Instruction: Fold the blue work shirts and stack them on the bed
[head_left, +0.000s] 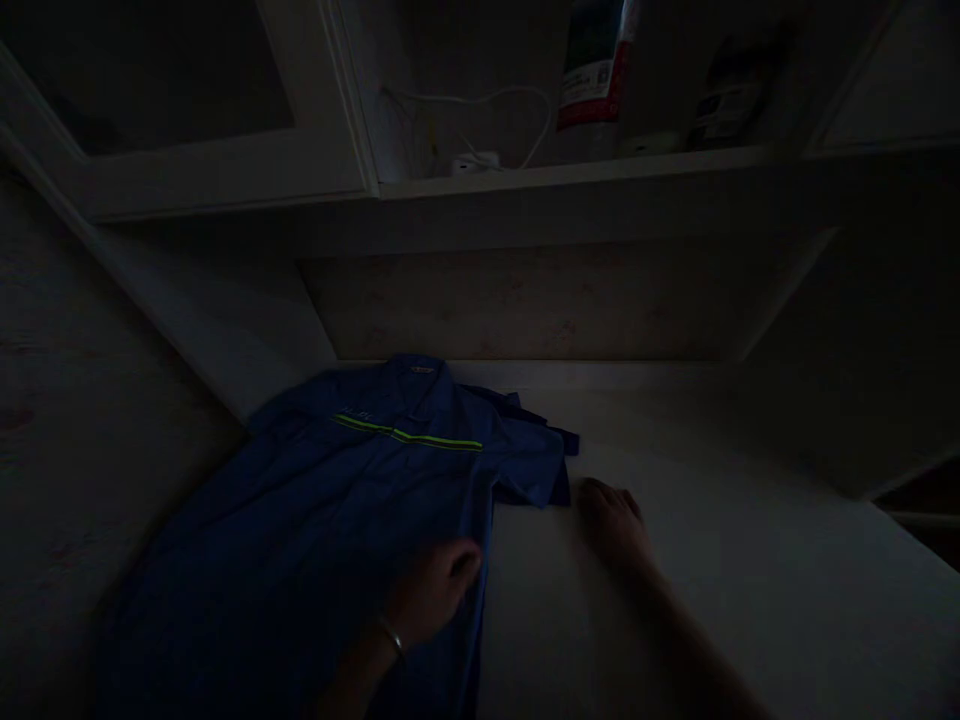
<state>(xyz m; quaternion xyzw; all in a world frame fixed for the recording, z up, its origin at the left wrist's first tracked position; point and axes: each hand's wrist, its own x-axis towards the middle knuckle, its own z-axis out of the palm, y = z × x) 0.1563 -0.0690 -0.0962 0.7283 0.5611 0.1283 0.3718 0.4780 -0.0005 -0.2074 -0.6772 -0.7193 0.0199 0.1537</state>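
Note:
A blue short-sleeved collared shirt [360, 500] with a yellow-green stripe across its chest lies spread on the white tabletop, collar toward the back. My left hand [442, 585], with a bracelet at the wrist, is over the shirt near its right side edge. Its fingers are curled in and slightly blurred; whether cloth is pinched in them is hidden. My right hand [611, 510] rests on the tabletop just right of the sleeve, fingers bent together, with no object visible in them. Darker blue cloth [559, 490] sticks out from under that sleeve, close to my right fingertips.
The scene is very dim. Above the white tabletop [720, 500] runs a shelf [600, 175] holding a white cable [487, 97], a white plug or adapter [476, 162] and a red-and-dark packet [592, 80]. A cabinet door [225, 180] is at upper left; a wall stands on the left.

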